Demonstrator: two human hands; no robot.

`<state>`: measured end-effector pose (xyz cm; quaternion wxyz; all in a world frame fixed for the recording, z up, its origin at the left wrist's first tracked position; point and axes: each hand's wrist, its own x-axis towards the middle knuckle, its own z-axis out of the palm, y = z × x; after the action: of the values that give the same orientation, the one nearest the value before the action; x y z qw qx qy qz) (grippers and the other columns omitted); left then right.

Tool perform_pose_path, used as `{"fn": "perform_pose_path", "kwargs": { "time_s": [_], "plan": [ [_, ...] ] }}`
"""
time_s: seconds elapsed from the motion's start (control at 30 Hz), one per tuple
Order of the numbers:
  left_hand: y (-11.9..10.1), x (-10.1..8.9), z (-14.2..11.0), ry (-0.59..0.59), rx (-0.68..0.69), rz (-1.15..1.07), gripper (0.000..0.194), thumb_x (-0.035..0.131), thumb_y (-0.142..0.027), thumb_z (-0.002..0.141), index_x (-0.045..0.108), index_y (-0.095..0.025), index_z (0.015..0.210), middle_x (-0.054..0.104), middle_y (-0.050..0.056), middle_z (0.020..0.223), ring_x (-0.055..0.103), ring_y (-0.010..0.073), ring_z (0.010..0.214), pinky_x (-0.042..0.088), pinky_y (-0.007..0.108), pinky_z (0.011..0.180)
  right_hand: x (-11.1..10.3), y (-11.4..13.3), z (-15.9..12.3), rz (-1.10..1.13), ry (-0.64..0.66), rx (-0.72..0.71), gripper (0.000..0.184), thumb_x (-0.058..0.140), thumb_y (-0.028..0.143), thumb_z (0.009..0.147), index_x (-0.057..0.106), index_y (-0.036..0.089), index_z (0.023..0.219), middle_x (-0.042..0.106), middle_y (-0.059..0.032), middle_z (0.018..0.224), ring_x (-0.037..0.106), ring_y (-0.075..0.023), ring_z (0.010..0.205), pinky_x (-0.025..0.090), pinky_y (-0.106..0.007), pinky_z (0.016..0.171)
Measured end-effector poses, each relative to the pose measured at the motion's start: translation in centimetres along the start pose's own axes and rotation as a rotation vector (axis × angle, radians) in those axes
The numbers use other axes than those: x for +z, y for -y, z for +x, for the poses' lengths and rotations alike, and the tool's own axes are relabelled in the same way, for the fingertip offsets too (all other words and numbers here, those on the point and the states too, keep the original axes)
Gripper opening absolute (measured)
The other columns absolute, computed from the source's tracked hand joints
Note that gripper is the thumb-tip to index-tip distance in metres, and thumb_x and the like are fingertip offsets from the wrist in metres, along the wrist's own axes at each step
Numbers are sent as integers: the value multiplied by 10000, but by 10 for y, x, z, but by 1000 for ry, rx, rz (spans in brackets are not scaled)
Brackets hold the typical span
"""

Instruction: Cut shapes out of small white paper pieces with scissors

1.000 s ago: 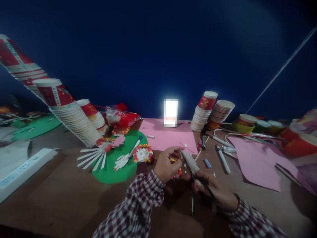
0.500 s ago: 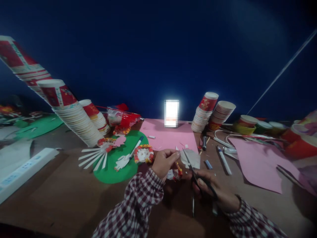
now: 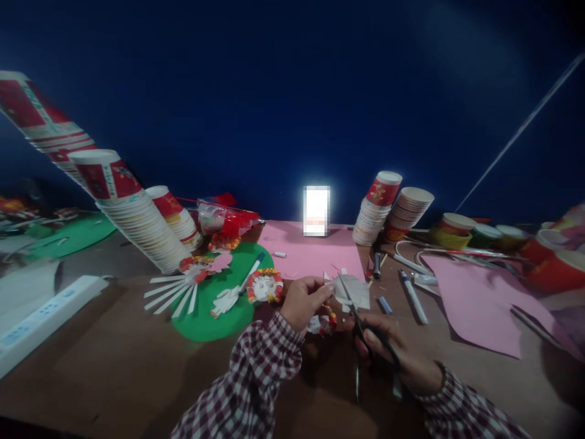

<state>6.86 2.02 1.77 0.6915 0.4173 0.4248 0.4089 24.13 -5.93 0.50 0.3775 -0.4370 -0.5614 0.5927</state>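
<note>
i see right fingers (image 3: 375, 341) gripping scissors (image 3: 357, 320), blades slanting forward-left over white paper (image 3: 361, 294). left fingers (image 3: 323, 295) pinch its left edge.

Here the left hand (image 3: 302, 303) is hiding part of a red-and-yellow piece (image 3: 333, 319), the right hand (image 3: 382, 341) is masking some of the scissors (image 3: 359, 326)! Pixelation is swallowing a bright rectangle (image 3: 316, 210); the left edge is cropping a power strip (image 3: 50, 317), while far-right red cups (image 3: 555, 274) are blurring.

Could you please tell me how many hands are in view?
2: the left hand, beside the white paper; the right hand, lower right of it, holding scissors; no others show.
</note>
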Motion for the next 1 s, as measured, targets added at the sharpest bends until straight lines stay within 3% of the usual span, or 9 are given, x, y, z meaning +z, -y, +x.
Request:
{"fn": "perform_pose_path", "kwargs": {
  "time_s": [0.13,0.53,1.0],
  "plan": [
    [-1,1,-1,8,-23,-9,379,757,-398,533,572,-113,702,557,-30,551,499,56,443,442,181,443,0,-1,0,3,5,37,431,517,527,811,577,153,1016,497,4,650,473,-127,546,400,-221,466],
    [1,4,-3,61,-10,-53,379,760,-384,527,533,-120,679,564,-26,512,508,77,396,420,201,401,6,14,2,-185,1,-40,352,527,461,824,623,174,1005,512,-11,691,474,-156,625,410,-246,551],
    [12,13,-5,-42,61,-38,282,714,-340,618,560,-109,664,576,-15,536,515,66,428,459,193,452,9,3,4,-125,-34,-93,307,541,403,841,603,184,1048,527,-8,702,476,-144,627,430,-233,574]
  ]
}}
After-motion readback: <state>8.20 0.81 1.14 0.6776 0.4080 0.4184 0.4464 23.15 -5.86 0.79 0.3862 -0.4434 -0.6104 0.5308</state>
